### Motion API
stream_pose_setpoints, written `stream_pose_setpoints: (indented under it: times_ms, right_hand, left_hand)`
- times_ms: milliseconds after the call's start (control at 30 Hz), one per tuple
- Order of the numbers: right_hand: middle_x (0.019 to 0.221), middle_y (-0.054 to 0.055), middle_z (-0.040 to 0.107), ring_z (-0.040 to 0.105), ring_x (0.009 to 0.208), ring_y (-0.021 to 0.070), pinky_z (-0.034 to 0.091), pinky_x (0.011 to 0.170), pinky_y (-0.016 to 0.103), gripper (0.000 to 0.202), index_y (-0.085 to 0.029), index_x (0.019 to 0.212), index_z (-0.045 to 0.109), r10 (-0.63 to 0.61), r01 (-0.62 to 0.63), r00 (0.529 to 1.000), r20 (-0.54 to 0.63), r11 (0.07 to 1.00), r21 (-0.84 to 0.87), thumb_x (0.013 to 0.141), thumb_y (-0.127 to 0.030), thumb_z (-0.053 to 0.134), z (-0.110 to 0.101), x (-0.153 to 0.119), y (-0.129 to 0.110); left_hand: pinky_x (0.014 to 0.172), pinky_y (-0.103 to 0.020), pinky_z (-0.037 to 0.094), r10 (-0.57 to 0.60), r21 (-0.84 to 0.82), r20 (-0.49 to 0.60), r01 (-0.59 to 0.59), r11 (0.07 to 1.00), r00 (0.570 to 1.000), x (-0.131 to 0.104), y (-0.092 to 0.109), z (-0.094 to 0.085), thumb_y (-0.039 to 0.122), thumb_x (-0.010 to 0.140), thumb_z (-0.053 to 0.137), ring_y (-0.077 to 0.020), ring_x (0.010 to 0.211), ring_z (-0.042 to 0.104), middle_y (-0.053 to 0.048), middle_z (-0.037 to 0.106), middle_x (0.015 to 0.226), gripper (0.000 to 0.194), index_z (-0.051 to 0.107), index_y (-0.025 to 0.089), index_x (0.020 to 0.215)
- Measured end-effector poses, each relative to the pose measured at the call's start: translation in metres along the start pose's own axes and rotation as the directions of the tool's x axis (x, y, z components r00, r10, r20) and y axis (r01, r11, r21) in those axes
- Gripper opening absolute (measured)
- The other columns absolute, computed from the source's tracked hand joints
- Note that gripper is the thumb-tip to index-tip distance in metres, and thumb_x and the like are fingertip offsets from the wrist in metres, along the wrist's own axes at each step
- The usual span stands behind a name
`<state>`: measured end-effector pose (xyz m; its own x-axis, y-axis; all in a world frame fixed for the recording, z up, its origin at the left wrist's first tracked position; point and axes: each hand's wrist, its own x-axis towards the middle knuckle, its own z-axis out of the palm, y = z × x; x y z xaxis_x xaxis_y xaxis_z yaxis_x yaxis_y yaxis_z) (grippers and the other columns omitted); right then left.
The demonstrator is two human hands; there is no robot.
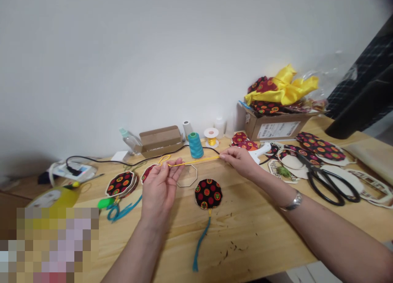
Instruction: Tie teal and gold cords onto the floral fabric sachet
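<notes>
A yellow cord (199,161) runs nearly level between my two hands, above the table. My left hand (159,182) pinches it near one end, and a loop of the cord hangs loose beyond the fingertips. With thumb and finger closed, my right hand (236,159) grips the other end. Below the cord lies a round patterned fabric piece (208,193) with a teal tassel (201,244) trailing toward me. An octagonal frame (192,176) lies partly behind my left fingers. Just behind the cord stands a teal thread cone (195,146).
A spool of yellow cord (211,139) and an open cardboard box (161,141) stand by the wall. Black-handled scissors (333,182) lie at right among wooden cutouts. A white glue gun (260,152) is beside my right hand. Stacked fabric pieces (121,184) sit at left.
</notes>
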<state>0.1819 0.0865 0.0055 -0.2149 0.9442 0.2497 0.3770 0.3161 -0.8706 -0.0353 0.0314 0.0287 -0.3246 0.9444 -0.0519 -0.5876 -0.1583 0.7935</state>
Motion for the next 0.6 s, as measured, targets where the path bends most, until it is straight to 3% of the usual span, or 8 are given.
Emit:
stream_pose_setpoints:
  times_ms: [133, 600]
  right_hand:
    - [0.048, -0.004, 0.045, 0.038, 0.048, 0.0092, 0.031, 0.05, 0.022, 0.024, -0.014, 0.061, 0.061, 0.081, -0.079, 0.996, -0.036, 0.996, 0.051, 0.071, -0.035, 0.056, -0.0001, -0.0003, 0.0009]
    - [0.06, 0.002, 0.061, 0.052, 0.062, 0.0153, 0.038, 0.062, 0.027, 0.019, -0.017, 0.055, 0.061, 0.001, -0.001, 0.994, -0.11, 1.0, -0.001, 0.068, -0.032, 0.058, 0.0019, -0.0009, 0.0009]
  left_hand:
    - [0.083, -0.037, 0.052, 0.008, -0.006, -0.012, -0.008, 1.0, 1.0, 0.0007, 0.0007, 0.0003, 0.011, 0.075, 0.061, -0.0167, 0.081, 0.067, -0.001, 0.066, 0.068, 0.01, 0.06, 0.012, 0.066]
    - [0.084, -0.035, 0.05, 0.06, 0.043, 0.052, -0.063, 0.997, 0.997, -0.0035, -0.0022, 0.0016, 0.019, 0.068, 0.071, -0.0138, 0.072, 0.065, 0.002, 0.06, 0.064, 0.016, 0.056, 0.014, 0.064]
